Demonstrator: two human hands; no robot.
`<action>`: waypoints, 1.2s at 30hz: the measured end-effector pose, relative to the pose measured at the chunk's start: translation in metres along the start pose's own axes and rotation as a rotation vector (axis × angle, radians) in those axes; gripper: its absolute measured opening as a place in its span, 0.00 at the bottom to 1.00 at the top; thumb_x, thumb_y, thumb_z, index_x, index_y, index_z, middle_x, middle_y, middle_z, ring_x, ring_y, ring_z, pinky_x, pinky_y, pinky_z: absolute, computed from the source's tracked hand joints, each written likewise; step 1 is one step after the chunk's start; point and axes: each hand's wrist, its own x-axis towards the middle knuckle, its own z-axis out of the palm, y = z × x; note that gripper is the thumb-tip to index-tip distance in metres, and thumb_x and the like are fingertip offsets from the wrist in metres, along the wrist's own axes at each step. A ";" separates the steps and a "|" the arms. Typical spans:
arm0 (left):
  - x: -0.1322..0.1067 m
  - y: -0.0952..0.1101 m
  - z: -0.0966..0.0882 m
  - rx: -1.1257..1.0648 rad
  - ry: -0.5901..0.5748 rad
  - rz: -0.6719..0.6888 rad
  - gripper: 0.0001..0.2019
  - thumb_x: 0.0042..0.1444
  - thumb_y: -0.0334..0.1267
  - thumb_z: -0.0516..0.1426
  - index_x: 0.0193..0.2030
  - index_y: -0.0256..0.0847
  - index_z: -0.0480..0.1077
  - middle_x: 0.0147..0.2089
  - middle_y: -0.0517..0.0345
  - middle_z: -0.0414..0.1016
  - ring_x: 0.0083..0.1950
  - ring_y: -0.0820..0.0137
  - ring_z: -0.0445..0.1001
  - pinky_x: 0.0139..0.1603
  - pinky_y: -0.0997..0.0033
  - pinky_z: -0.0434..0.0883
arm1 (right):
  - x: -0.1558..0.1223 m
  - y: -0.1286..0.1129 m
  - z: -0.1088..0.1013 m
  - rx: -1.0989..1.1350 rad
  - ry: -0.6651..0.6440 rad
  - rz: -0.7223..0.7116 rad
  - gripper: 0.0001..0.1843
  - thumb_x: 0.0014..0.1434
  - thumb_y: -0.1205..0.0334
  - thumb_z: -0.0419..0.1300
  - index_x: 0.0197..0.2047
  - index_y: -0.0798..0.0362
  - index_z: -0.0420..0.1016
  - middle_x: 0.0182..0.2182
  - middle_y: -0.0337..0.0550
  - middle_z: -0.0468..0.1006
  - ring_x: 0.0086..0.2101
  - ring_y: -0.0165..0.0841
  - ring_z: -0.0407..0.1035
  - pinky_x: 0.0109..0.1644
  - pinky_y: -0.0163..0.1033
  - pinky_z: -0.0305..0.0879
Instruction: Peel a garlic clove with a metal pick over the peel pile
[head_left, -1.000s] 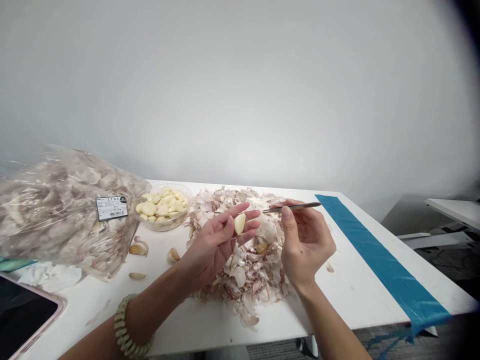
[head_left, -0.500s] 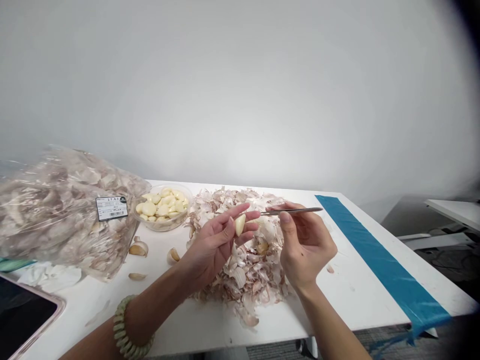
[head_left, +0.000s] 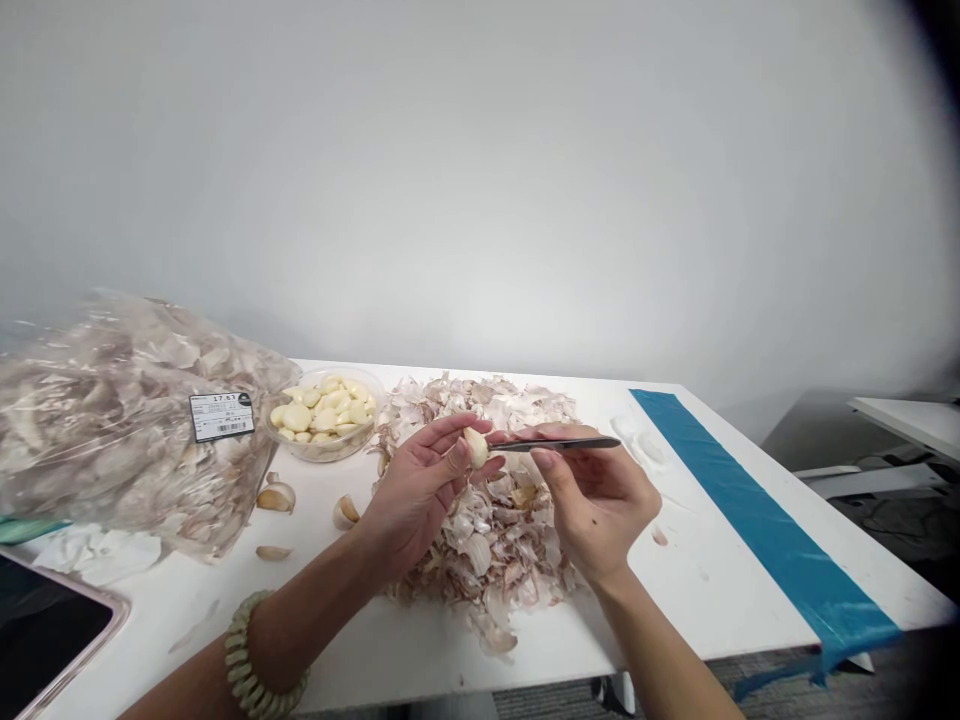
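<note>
Between the thumb and fingers of my left hand [head_left: 420,490] is a pale garlic clove [head_left: 476,449]. My right hand [head_left: 604,500] grips a slim dark metal tool, which looks like a small knife [head_left: 562,444]; its tip meets the right side of the clove. Beneath both hands spreads a heap of papery garlic skins [head_left: 487,550]. A clear round tub [head_left: 325,451] full of peeled cloves stands left of the heap. Unpeeled cloves lie nearer me, among them one garlic clove [head_left: 276,494] below the tub and another garlic clove [head_left: 346,512] beside my left wrist.
A plastic bag [head_left: 135,430] stuffed with garlic skins and bearing a price label fills the left side. In front of it are a crumpled tissue [head_left: 97,552] and a dark-screened tablet [head_left: 45,630]. Blue tape [head_left: 750,510] runs along the right of the white table [head_left: 720,590].
My right hand has moved left and slightly down, bringing the tool against the clove. The clove is turned in my left fingers. Some white skin now shows right of the heap, behind my right hand.
</note>
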 end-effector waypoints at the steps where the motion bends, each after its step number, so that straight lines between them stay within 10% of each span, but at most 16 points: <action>1: 0.000 0.000 0.000 0.001 0.004 0.003 0.06 0.52 0.33 0.61 0.38 0.42 0.75 0.41 0.62 0.77 0.44 0.76 0.75 0.55 0.68 0.70 | 0.000 0.000 0.000 0.010 -0.016 -0.013 0.18 0.52 0.78 0.62 0.42 0.47 0.76 0.34 0.36 0.81 0.35 0.32 0.76 0.37 0.38 0.76; 36: 0.004 0.002 0.001 0.018 0.028 0.091 0.06 0.46 0.31 0.65 0.34 0.39 0.76 0.38 0.58 0.80 0.41 0.75 0.77 0.50 0.76 0.73 | -0.005 -0.003 0.002 -0.057 0.022 -0.038 0.18 0.49 0.78 0.63 0.40 0.48 0.76 0.33 0.36 0.82 0.33 0.32 0.77 0.36 0.38 0.77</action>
